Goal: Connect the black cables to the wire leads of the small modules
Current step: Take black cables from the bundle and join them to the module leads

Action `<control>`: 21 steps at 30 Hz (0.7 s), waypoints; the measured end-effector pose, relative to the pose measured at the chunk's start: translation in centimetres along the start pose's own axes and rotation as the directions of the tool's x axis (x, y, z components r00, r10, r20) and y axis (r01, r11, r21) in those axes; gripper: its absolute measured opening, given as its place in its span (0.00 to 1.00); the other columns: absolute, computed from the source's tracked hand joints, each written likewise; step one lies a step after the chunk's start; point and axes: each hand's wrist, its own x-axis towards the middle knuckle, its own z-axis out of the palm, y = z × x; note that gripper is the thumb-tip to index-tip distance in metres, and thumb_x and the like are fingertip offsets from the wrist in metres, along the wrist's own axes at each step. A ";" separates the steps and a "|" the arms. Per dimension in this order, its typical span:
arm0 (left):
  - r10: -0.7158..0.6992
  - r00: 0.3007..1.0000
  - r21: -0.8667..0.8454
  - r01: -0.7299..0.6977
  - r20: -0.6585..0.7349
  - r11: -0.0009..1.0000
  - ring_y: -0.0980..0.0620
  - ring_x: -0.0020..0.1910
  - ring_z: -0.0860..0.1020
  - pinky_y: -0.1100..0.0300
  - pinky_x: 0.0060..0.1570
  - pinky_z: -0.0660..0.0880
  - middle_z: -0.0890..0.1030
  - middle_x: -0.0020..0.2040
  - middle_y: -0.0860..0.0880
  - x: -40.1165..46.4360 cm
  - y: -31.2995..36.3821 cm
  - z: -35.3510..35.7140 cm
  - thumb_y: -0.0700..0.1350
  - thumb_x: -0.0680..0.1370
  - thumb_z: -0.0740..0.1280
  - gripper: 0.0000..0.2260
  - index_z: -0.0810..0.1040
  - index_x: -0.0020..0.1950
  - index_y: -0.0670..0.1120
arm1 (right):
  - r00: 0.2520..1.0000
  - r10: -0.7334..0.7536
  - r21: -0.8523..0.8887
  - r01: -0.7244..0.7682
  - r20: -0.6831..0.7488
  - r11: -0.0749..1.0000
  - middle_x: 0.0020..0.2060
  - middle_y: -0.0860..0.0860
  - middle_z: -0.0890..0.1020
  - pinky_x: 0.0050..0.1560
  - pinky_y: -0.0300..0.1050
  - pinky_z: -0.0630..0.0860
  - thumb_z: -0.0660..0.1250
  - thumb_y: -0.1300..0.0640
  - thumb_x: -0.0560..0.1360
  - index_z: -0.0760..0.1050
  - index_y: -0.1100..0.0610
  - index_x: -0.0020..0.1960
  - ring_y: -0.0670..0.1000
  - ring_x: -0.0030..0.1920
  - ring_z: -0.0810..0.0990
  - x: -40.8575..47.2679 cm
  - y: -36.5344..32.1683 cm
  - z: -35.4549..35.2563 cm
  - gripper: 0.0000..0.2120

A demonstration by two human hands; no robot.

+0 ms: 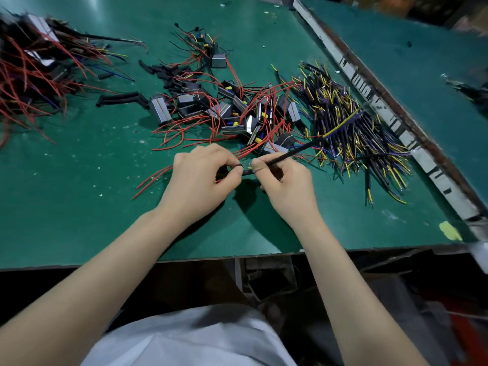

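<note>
The right hand [284, 180] pinches a black cable [295, 151] near its end; the cable runs up and right from the pinch, ending in yellow and blue leads. Just left, fingertips nearly touching, the left hand [203, 175] pinches red leads [253, 149], whose module is hidden.

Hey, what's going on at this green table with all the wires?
A person is joining a black cable to a small module's red wire leads. The right hand pinches the cable, whose yellow and blue ends point up to the right; the left hand holds the leads where the two meet. More modules lie heaped just beyond the hands, a pile of loose black cables sits to the right, and a red-wired bundle lies at the far left of the green table.
</note>
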 end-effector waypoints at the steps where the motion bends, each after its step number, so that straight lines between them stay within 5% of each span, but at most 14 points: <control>1: 0.021 1.000 -0.006 -0.021 -0.021 1.000 0.49 0.51 0.77 0.42 0.54 0.70 0.80 0.47 0.54 0.0 -0.1 0.0 0.52 0.74 0.62 0.10 0.81 0.44 0.49 | 1.000 0.013 0.003 -0.013 0.004 1.000 0.33 0.45 0.79 0.42 0.45 0.75 0.67 0.55 0.76 0.76 0.46 0.39 0.49 0.38 0.80 0.1 0.1 0.1 0.08; 7: 0.030 0.992 -0.050 -0.037 -0.119 0.998 0.47 0.50 0.77 0.42 0.52 0.71 0.79 0.47 0.54 0.3 -0.4 0.2 0.48 0.75 0.64 0.07 0.80 0.43 0.47 | 0.999 0.032 -0.003 -0.032 0.027 0.999 0.35 0.43 0.79 0.40 0.34 0.69 0.69 0.57 0.74 0.77 0.46 0.38 0.42 0.37 0.76 0.1 0.0 0.1 0.08; 14: 0.013 0.995 -0.035 -0.016 -0.096 0.999 0.47 0.51 0.77 0.43 0.53 0.70 0.80 0.48 0.53 0.3 -0.4 0.1 0.50 0.75 0.63 0.09 0.82 0.45 0.48 | 1.000 0.008 0.099 -0.009 0.010 0.995 0.29 0.44 0.75 0.40 0.50 0.75 0.66 0.53 0.78 0.78 0.49 0.42 0.52 0.34 0.77 0.1 -0.1 -0.2 0.06; 21: 0.015 1.000 -0.103 -0.015 0.002 0.995 0.50 0.52 0.76 0.42 0.55 0.69 0.78 0.46 0.56 0.2 -0.2 0.0 0.52 0.74 0.62 0.10 0.81 0.44 0.49 | 0.999 0.015 0.276 -0.023 0.032 0.961 0.29 0.44 0.75 0.34 0.34 0.72 0.67 0.57 0.77 0.78 0.47 0.40 0.43 0.31 0.74 0.1 -0.5 -0.5 0.09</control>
